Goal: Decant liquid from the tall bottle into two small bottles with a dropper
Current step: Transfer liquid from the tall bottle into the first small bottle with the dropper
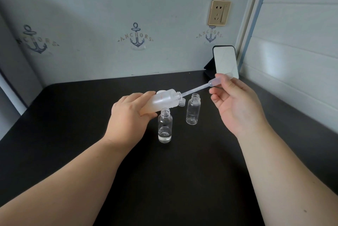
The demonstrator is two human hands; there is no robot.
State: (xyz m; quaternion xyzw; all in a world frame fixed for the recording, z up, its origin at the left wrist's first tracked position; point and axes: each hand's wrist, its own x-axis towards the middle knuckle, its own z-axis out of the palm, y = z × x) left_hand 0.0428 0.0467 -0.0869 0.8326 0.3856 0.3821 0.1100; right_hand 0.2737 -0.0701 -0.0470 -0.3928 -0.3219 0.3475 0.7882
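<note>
Gripping tall bottle (165, 100) – L fingers (146, 95) | R pinch dropper (193, 90) | caps (182, 102) behind

Two bare forearms, no sleeves, left hand (128, 115) and right hand (236, 104) without rings or gloves

Soft, dim light from the right. Bright glare on the white panel (292, 57) & small mirror (225, 61). Big dark shadow on the wall (91, 6), top left. Edges bend. Pic sharp.
</note>
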